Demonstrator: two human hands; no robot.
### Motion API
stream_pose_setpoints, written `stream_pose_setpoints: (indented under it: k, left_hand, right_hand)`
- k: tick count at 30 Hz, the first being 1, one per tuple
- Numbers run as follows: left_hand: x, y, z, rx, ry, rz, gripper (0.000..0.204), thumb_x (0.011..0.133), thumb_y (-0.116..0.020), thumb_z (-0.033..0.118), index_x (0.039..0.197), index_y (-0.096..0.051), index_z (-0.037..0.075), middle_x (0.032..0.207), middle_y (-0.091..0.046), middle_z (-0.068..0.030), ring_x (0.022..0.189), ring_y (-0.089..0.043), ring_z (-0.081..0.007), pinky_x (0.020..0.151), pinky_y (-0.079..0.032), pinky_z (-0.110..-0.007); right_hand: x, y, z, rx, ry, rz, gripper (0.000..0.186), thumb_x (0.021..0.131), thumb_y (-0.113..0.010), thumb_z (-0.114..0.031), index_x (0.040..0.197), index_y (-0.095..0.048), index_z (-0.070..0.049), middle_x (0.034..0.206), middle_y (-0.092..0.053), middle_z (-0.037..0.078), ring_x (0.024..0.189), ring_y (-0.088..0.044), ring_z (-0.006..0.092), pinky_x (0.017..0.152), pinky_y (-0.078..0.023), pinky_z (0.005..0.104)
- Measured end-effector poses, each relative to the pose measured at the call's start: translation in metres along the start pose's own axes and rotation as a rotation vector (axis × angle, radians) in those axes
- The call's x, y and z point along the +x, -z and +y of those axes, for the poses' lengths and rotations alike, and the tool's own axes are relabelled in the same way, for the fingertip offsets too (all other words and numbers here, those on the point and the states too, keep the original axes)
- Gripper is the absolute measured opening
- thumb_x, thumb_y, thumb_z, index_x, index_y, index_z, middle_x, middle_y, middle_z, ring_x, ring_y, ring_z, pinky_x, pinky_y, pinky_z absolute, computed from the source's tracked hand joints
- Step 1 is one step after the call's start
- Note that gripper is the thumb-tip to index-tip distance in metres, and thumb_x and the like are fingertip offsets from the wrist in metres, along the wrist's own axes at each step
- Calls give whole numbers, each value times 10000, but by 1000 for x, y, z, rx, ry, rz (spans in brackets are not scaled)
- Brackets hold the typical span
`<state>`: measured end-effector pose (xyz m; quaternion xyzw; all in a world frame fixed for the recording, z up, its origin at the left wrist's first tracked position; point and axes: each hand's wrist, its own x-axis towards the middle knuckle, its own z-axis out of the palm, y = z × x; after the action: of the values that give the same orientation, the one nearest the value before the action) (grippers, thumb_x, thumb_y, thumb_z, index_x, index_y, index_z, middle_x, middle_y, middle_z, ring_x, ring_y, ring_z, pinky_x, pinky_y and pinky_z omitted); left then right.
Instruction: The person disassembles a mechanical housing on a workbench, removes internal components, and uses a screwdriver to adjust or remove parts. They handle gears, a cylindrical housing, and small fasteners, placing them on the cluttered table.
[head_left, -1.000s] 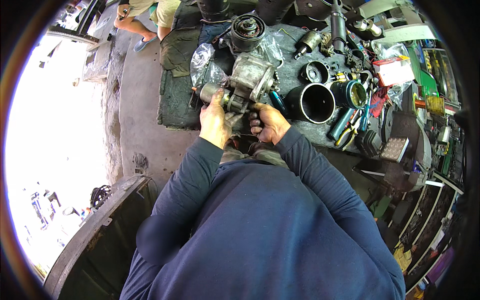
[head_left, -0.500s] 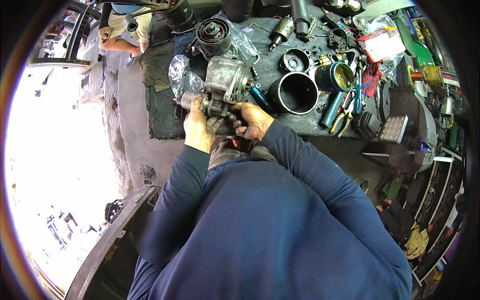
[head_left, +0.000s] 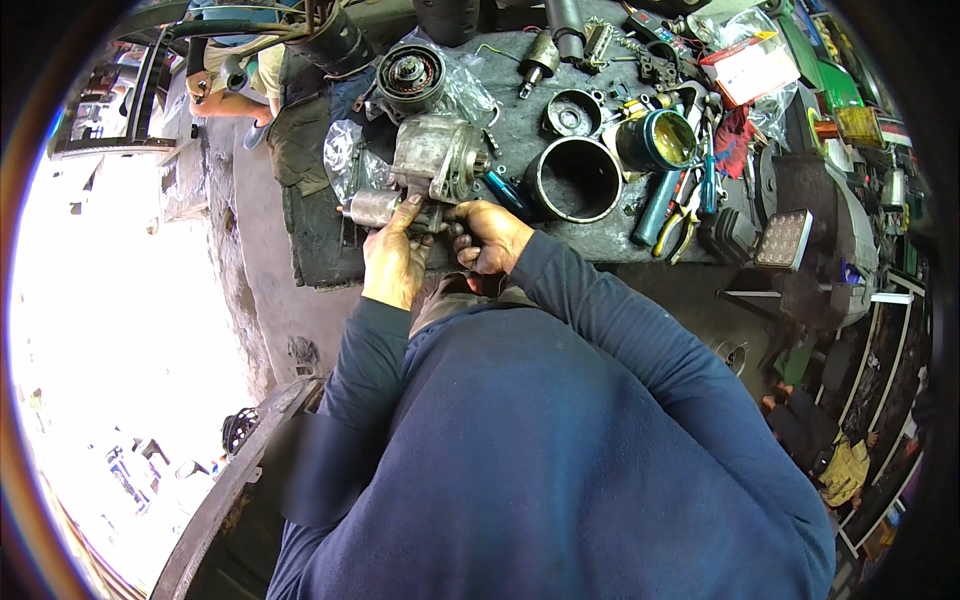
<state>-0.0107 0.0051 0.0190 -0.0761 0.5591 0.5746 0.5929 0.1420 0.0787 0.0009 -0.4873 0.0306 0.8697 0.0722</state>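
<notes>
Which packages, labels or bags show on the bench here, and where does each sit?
Flat packet: far right of the bench, rectangular, white with a red edge.
Clear plastic bag: far side, under the round motor part.
Second clear bag: crumpled, just beyond the left hand.

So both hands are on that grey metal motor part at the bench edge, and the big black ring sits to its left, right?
Not quite: the head view shows the black ring to the right of the grey motor part. Both the left hand and right hand are on it.
</notes>
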Motion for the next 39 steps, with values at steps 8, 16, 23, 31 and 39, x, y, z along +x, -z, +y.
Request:
stream_pose_setpoints:
  k: [8,16,23,31,39]
  left_hand:
    - [-2,-1,-7,-15,-31,50,232,997,-770,191,1185,-690,80,1065,-731,-44,933,-682,-200,829,-510,-364]
    - [-2,4,-3,-71,22,12,247,1014,-737,184,1226,-662,82,1082,-723,-82,927,-687,-242,861,-541,-399]
    - [11,-3,1,-128,65,90,734,951,-660,676,1386,-554,94,1297,-626,-143,1181,-621,-298,988,-514,-505]
    - [15,8,18,24,143,111,830,894,-779,545,1516,-490,79,1329,-599,-262,1191,-635,-427,1076,-489,-601]
    - [5,10,34,153,60,60,742,905,-819,434,1421,-555,-30,1383,-587,-235,1207,-618,-428,972,-551,-579]
  right_hand:
    - [-1,0,9,72,27,-50,147,1056,-524,-188,937,-576,-119,721,-493,-26,561,-399,79,442,-256,236]
    - [-12,0,10,-77,56,-22,172,1095,-532,-226,1071,-629,-86,797,-588,5,614,-463,99,463,-297,239]
    - [-27,-4,11,-152,107,-57,203,1084,-570,-253,1104,-665,-76,853,-666,34,651,-541,132,527,-396,274]
    - [-28,-13,23,5,165,-121,225,1006,-748,-318,1077,-716,-107,881,-685,26,674,-569,153,599,-452,332]
    - [-19,-21,34,20,311,61,149,951,-807,-203,991,-726,-85,830,-631,30,691,-551,156,566,-419,312]
